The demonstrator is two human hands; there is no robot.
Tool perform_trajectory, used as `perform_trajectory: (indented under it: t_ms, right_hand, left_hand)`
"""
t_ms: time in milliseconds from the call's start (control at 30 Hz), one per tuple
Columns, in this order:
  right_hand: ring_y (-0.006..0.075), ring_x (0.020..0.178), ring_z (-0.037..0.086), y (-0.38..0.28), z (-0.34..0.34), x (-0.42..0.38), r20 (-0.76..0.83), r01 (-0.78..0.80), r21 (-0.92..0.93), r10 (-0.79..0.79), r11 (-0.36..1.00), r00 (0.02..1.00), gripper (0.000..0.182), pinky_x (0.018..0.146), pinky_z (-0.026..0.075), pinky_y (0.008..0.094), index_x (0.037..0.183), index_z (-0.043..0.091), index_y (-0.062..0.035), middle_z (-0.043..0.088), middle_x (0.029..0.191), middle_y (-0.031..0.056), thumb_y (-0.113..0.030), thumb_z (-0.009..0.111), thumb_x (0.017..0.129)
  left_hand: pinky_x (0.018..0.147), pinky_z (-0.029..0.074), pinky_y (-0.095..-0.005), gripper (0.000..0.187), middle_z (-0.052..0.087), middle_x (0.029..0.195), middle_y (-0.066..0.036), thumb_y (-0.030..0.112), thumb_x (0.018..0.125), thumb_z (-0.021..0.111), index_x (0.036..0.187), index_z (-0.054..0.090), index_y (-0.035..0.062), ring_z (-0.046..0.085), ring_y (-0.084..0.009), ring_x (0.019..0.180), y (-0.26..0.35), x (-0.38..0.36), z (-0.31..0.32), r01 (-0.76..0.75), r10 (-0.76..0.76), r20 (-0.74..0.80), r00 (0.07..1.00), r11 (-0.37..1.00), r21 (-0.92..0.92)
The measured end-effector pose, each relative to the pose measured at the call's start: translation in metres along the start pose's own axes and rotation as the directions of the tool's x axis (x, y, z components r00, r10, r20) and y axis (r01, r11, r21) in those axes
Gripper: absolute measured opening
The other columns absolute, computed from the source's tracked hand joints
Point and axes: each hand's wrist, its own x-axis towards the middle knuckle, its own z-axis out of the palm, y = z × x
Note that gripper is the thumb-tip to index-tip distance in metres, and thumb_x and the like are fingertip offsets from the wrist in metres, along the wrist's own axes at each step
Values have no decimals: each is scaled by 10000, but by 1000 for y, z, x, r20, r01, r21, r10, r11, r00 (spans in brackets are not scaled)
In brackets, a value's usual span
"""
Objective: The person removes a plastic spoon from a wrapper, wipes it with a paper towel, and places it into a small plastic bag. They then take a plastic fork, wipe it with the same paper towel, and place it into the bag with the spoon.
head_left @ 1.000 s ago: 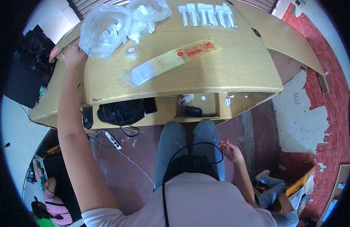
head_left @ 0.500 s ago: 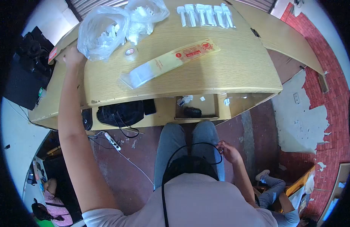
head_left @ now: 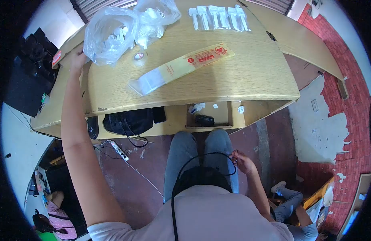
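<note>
My left hand (head_left: 78, 58) reaches to the left side of the table, beside a clear plastic bag (head_left: 111, 36) of small white pieces; its fingers are partly hidden. A second bag (head_left: 155, 18) touches the first. My right hand (head_left: 242, 162) is low at the right of my knees, with its fingers closed around a black cable (head_left: 208, 152). On the table lie a roll of tape (head_left: 140, 58), a long yellow and clear packet (head_left: 181, 68) with red print, and a row of several wrapped white items (head_left: 219, 18).
Below the tabletop (head_left: 249, 76), an open shelf holds a black bag (head_left: 129, 120), a phone (head_left: 159, 114) and a tray (head_left: 223, 114) with a black case. A power strip (head_left: 119, 150) lies on the floor. Other people sit at lower left (head_left: 59, 217) and lower right (head_left: 292, 205).
My left hand has shifted slightly to the right, and its fingers have changed pose near the bag. The right hand stays in place.
</note>
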Motion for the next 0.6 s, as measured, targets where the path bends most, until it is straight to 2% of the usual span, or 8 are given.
perform_trajectory:
  t_ms: [200,267,300,333,367,400,467,600]
  right_hand:
    - [95,732,491,1,-3,1,18,-3,30,3,1000,1000,208,655,359,242,962,539,-132,615,905,-14,-304,587,854]
    - [95,741,489,3,-5,2,5,-34,26,34,999,999,215,660,359,250,959,541,-133,614,904,-16,-313,588,852]
    - [95,741,489,1,-5,2,7,-34,25,34,999,999,215,660,359,250,959,541,-133,614,904,-16,-313,588,852]
    - [94,745,487,0,-3,1,2,-41,12,41,999,999,219,662,358,250,958,543,-135,615,906,-18,-319,589,850]
    - [93,750,485,0,-2,0,-4,-48,-2,48,999,999,223,664,357,251,957,544,-136,615,909,-20,-325,590,849]
    - [93,750,485,0,-1,0,-4,-50,-1,50,999,999,223,664,357,251,957,544,-136,615,909,-20,-325,590,849]
    - [92,756,483,-1,0,0,20,-25,-16,25,1000,999,220,665,351,246,956,547,-138,616,914,-23,-325,588,847]
    - [92,755,480,-1,0,-2,-3,-31,-3,31,1000,1000,217,669,350,246,957,546,-138,617,916,-23,-323,583,849]
  left_hand:
    - [862,430,-312,477,624,1081,-85,248,770,656,1184,577,24,568,-178,982,-10,6,-8,19,-36,129,991,991,133]
    - [746,453,-292,310,653,882,-61,273,782,626,946,668,14,589,-142,818,-18,6,-6,-35,37,-48,998,998,51]
    - [746,453,-292,310,653,882,-61,273,782,626,946,668,14,589,-142,818,-142,83,-25,-35,38,-50,998,998,52]
    - [740,454,-292,324,655,872,-64,290,782,627,948,665,14,590,-147,804,-227,125,-27,432,-442,45,896,844,-318]
    - [734,455,-293,339,656,862,-67,307,782,629,950,663,15,592,-152,789,-186,145,-65,744,-749,296,593,369,-557]
    - [734,455,-293,339,656,862,-67,307,782,629,950,663,15,592,-152,789,-242,121,-43,745,-750,295,592,369,-555]
    - [723,455,-293,356,660,843,-69,347,782,635,916,669,20,597,-159,784,-67,24,-29,277,-273,-52,961,924,263]
    - [722,457,-293,373,665,816,-74,390,770,650,889,682,38,606,-162,780,-67,22,-32,236,-251,23,968,936,261]
